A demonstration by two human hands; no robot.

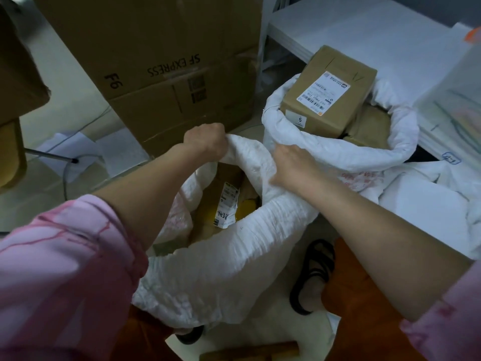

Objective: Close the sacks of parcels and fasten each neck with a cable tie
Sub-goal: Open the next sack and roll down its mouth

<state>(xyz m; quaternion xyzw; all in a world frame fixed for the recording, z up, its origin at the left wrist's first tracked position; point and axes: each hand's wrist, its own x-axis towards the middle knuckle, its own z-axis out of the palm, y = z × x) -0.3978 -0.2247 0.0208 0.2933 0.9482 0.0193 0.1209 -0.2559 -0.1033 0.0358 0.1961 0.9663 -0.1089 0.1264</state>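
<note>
A white woven sack (229,259) stands open between my legs, with brown parcels and a labelled packet (227,205) inside. My left hand (205,143) grips the far rim of this sack, fingers curled round the bunched fabric. My right hand (292,165) also holds the far rim, a little to the right, with fingers buried in the folds. Behind it a second white sack (338,152) stands open with its rim rolled down, and a brown labelled box (328,95) sticks out of the top. No cable tie is visible.
A large SF Express carton (166,66) stands behind the sacks on the left. A white shelf or table (364,27) fills the back right, with white sheets (429,212) lower right. My sandalled foot (313,277) is on the floor beside the near sack.
</note>
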